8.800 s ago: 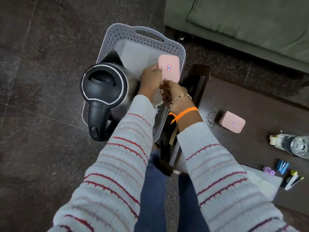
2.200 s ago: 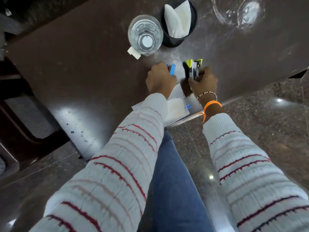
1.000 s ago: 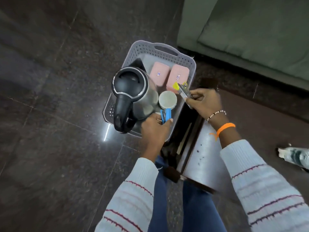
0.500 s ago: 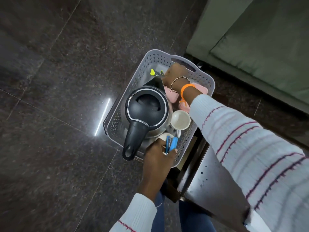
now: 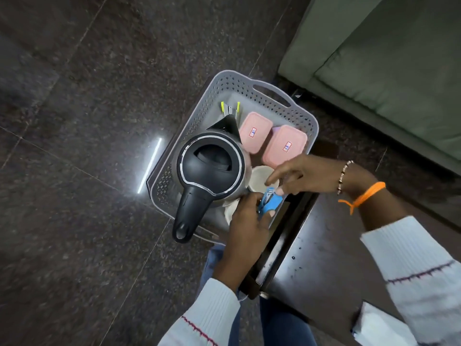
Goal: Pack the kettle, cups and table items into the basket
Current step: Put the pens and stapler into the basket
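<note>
A: Status on the basket (image 5: pixel 303 113)?

B: It sits on the floor, just left of the dark bench (image 5: pixel 321 265). Kettle (image 5: pixel 212 168) stands upright on the left side, handle pointing near. Two pink boxes (image 5: pixel 270 138) lie flat side by side at the far right. A yellow-tipped tool (image 5: pixel 230 109) lies in the far left corner behind the kettle spout.

A: Cups?

B: One cup (image 5: pixel 260 178) stands upright between the kettle and the near pink box. A second pale rim shows under the left hand (image 5: pixel 247 221); can't tell more, it's mostly hidden.

A: Hands?

B: Left hand is curled around a small blue item (image 5: pixel 269 202), held over the near right corner. Right hand (image 5: pixel 304 174) is loosely open, fingertips (image 5: pixel 279 191) touching the top of that blue item, holding nothing else.

A: Why both hands on it?

B: My guess: the only free gap is the narrow slot by the cups, so the right hand is steering it in while the left supports it.

A: Risk?

B: It could tip the cup or slip between cup and wall.
</note>
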A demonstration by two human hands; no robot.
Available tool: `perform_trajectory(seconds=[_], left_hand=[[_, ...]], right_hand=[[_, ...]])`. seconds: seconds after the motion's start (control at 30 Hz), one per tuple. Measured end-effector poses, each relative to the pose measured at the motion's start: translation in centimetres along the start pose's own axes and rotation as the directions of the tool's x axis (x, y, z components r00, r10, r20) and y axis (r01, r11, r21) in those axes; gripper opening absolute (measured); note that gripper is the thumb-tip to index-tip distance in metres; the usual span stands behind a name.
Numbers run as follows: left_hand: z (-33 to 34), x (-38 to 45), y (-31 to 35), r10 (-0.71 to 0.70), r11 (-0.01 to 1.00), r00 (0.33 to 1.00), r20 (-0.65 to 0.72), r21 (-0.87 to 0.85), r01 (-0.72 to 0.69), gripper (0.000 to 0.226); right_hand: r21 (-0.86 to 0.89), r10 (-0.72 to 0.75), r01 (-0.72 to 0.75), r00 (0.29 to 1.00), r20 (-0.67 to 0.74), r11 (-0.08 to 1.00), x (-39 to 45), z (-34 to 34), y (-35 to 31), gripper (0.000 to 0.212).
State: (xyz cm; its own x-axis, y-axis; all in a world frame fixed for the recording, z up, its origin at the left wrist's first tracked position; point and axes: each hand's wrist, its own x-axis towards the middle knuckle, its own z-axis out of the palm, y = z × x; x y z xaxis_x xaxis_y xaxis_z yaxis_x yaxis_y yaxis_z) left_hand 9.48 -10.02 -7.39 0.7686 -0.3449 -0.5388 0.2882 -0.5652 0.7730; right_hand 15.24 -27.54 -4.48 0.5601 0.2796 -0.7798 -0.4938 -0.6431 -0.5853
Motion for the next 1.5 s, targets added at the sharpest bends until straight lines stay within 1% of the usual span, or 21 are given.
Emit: perform_trajectory(seconds=[0.07,0.2,0.27,0.37,0.43,0.5,0.57,0.63,0.7,0.77,0.87,0.9,0.93,1.0,1.07,1.13,1.23,1.3,1.33,1.4,1.5], left_hand=[[0.5,0.6,0.5,0.027,0.999,1.000,-0.013,-0.027,-0.027,0.027],[0.9,1.7,1.9,0.041,0.985,0.998,-0.046,-0.167,-0.048,0.034],[1.1,2.3,2.8,0.059,0.973,0.994,-0.094,-0.216,-0.078,0.030],[1.5,3.0,3.8,0.070,0.965,0.984,-0.166,-0.239,-0.109,0.030],[1.7,3.3,4.1,0.065,0.960,0.980,-0.186,-0.256,-0.112,0.036],[1.8,3.5,4.2,0.035,0.963,0.985,-0.171,-0.257,-0.079,0.044],[1.9,3.5,4.0,0.004,0.974,0.992,-0.127,-0.224,-0.033,0.050],[1.8,3.5,3.7,-0.021,0.980,0.997,-0.068,-0.200,0.007,0.046],[1.7,3.3,3.1,-0.015,0.985,1.000,-0.026,-0.172,0.011,0.038],[1.5,3.3,2.6,-0.013,0.991,1.000,0.005,-0.130,0.013,0.030],[1.4,3.3,2.1,-0.030,0.993,0.999,0.030,-0.111,0.033,0.019],[1.4,3.2,2.1,-0.033,0.993,0.999,0.031,-0.112,0.036,0.017],[1.4,3.2,2.0,-0.034,0.993,0.999,0.031,-0.112,0.038,0.017],[1.4,3.1,2.0,-0.039,0.991,0.999,0.033,-0.123,0.043,0.017],[1.4,3.1,2.0,-0.045,0.989,0.998,0.031,-0.141,0.049,0.017],[1.4,3.1,2.0,-0.046,0.987,0.999,0.015,-0.153,0.048,0.016],[1.4,3.0,1.8,-0.039,0.989,0.999,-0.017,-0.145,0.036,0.018],[1.5,3.0,1.7,-0.023,0.990,0.999,-0.046,-0.137,0.017,0.018],[1.7,2.9,1.7,-0.011,0.991,0.998,-0.064,-0.136,0.002,0.018],[2.2,2.6,2.1,0.011,0.989,0.996,-0.090,-0.149,-0.025,0.021],[3.8,1.5,2.8,0.042,0.985,0.994,-0.100,-0.162,-0.058,0.030]], right_hand=[[0.132,-0.004,0.001,1.000,0.025,0.991,-0.6,0.0,0.9,0.023],[0.275,-0.019,0.057,0.990,-0.140,0.960,-0.5,-1.6,1.4,0.011],[0.346,-0.023,0.076,0.988,-0.154,0.935,-0.4,-2.3,1.1,0.009],[0.358,-0.050,0.113,0.982,-0.180,0.927,-0.4,-3.3,0.6,0.011],[0.343,-0.045,0.145,0.957,-0.285,0.928,-0.1,-3.8,0.6,0.012],[0.359,0.016,0.160,0.897,-0.441,0.920,0.7,-4.1,0.9,0.013],[0.479,0.145,0.182,0.810,-0.569,0.859,1.8,-4.5,1.0,0.008],[0.558,0.276,0.217,0.692,-0.666,0.801,3.2,-4.9,1.0,0.024],[0.551,0.337,0.204,0.607,-0.720,0.809,4.7,-5.2,0.8,0.027],[0.502,0.367,0.116,0.546,-0.753,0.857,6.4,-5.7,0.6,0.025],[0.369,0.399,-0.160,0.487,-0.777,0.915,8.4,-6.7,0.1,0.015],[0.323,0.397,-0.233,0.461,-0.794,0.917,9.0,-7.0,-0.1,0.020],[0.287,0.390,-0.283,0.444,-0.807,0.915,9.5,-7.2,-0.3,0.031],[0.240,0.359,-0.302,0.448,-0.819,0.923,10.2,-7.3,-0.8,0.040],[0.219,0.329,-0.270,0.484,-0.811,0.937,10.7,-7.4,-1.1,0.040],[0.236,0.313,-0.211,0.507,-0.803,0.949,10.4,-7.3,-0.8,0.035],[0.329,0.316,-0.075,0.539,-0.781,0.941,8.2,-6.0,0.5,0.020],[0.421,0.331,0.042,0.551,-0.766,0.906,6.2,-4.6,1.5,0.013],[0.473,0.348,0.100,0.549,-0.760,0.875,5.0,-3.8,2.0,0.014],[0.568,0.383,0.216,0.548,-0.744,0.794,2.2,-1.7,3.2,0.030],[0.641,0.401,0.306,0.574,-0.714,0.704,-2.2,2.2,5.6,0.032]])
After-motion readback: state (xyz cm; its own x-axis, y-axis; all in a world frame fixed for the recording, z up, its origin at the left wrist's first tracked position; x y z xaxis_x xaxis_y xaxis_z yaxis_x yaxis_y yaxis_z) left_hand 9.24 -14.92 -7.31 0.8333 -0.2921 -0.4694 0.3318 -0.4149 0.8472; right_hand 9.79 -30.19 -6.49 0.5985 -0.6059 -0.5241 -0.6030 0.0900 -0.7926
